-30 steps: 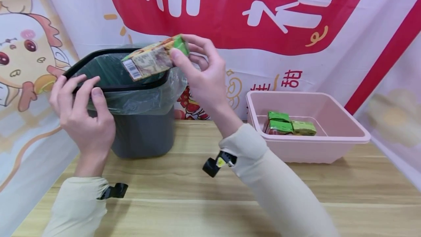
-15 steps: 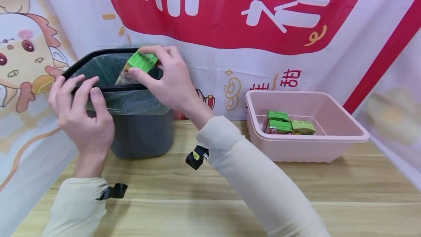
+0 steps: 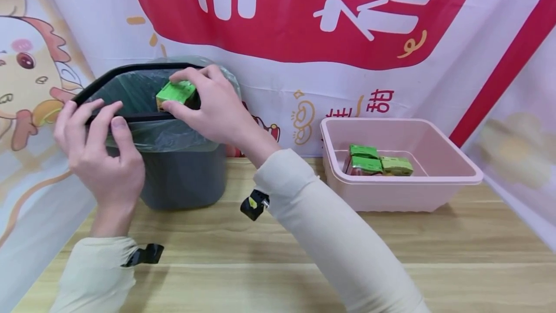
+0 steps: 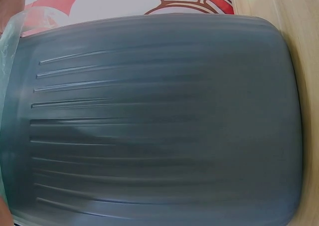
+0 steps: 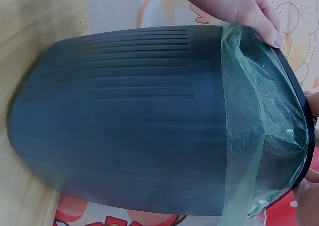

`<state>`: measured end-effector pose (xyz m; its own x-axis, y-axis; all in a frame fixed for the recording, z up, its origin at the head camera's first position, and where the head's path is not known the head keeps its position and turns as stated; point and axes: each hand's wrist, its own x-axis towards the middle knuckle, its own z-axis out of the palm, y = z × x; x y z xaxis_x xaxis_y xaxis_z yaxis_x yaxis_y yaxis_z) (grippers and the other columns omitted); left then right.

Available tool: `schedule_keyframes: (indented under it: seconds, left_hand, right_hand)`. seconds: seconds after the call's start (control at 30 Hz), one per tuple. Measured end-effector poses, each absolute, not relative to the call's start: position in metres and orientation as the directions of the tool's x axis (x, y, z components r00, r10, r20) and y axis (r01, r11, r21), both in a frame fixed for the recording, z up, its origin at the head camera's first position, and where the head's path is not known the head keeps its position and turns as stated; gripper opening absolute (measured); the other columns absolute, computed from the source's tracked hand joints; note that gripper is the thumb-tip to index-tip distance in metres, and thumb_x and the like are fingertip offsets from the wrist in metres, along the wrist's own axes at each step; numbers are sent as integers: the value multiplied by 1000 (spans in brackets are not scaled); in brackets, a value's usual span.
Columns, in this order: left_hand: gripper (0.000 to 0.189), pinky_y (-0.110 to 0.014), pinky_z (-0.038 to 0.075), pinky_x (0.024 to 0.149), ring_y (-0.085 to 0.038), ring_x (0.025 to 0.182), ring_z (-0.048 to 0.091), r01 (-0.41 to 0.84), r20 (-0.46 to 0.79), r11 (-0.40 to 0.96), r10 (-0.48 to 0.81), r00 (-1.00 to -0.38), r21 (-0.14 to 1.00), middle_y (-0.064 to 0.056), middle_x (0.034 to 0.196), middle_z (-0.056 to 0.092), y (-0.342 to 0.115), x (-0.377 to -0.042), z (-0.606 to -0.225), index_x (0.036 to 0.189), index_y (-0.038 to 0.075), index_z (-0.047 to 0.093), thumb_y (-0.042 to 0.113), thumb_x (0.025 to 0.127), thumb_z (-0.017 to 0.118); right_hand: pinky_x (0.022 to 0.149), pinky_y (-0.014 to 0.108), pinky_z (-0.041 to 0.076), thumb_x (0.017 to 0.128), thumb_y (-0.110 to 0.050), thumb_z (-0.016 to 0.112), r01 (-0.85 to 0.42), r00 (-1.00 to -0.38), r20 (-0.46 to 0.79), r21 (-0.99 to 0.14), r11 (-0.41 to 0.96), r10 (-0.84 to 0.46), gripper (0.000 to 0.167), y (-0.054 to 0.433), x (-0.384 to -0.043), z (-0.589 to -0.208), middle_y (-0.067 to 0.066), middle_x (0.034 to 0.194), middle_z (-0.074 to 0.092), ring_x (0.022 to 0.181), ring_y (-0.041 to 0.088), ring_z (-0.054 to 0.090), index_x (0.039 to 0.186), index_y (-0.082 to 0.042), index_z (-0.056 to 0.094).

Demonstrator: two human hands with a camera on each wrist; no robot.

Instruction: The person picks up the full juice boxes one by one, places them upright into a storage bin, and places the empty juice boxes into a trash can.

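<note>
A grey trash can with a black rim and a thin greenish bag stands at the left in the head view. My left hand holds its near left rim, fingers laid over the edge and thumb at the front. Between thumb and fingers, my right hand pinches a small drink carton with a green end. The carton's lower part dips into the can's mouth, hidden by the near rim. The can's ribbed side fills most of the left wrist view.
A pink plastic basin stands on the wooden table at the right. Several drink cartons with green and yellow-green tops stand in its left part. Behind hangs a printed cloth with red and white lettering.
My right hand has moved left and down with the carton, from above the rim into the can's mouth. The carton has tipped from lengthwise to green end up. My left hand keeps its hold.
</note>
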<state>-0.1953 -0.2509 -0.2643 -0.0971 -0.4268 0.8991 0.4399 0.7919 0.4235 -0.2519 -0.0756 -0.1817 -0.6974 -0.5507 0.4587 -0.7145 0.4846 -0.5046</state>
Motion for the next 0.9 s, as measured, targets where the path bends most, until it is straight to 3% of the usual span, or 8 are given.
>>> schedule_keyframes:
  seconds: [0.2,0.47,0.7,0.9]
  left_hand:
    - [33,-39,29,129,-21,145,49,434,898,794,-431,-89,425,-22,129,72,-253,-191,-263,116,5,81,25,99,60]
    - [34,-40,30,128,-21,144,50,425,901,804,-427,-74,416,-23,127,72,-255,-185,-262,114,3,81,24,98,60]
    - [34,-39,30,128,-22,145,50,434,895,793,-438,-84,428,-22,129,72,-250,-187,-262,115,4,81,24,98,60]
    - [35,-48,26,130,-30,144,53,417,928,834,-363,-81,362,-20,132,71,-237,-190,-263,117,6,80,29,98,61]
  right_hand:
    - [100,19,51,100,-44,71,-729,-681,484,-519,446,-550,57,-77,-250,-187,0,151,55,131,9,53,151,-24,58]
    - [106,14,45,99,-36,73,-797,-599,607,-517,312,-522,52,-69,-249,-197,-1,149,60,130,6,54,147,-19,62]
    - [109,30,53,97,-26,76,-854,-517,720,-471,221,-464,49,-28,-253,-216,7,143,63,131,17,58,142,-10,65]
    - [116,41,48,99,-34,74,-772,-634,639,-490,404,-436,51,28,-256,-229,1,149,60,138,15,53,146,-18,63]
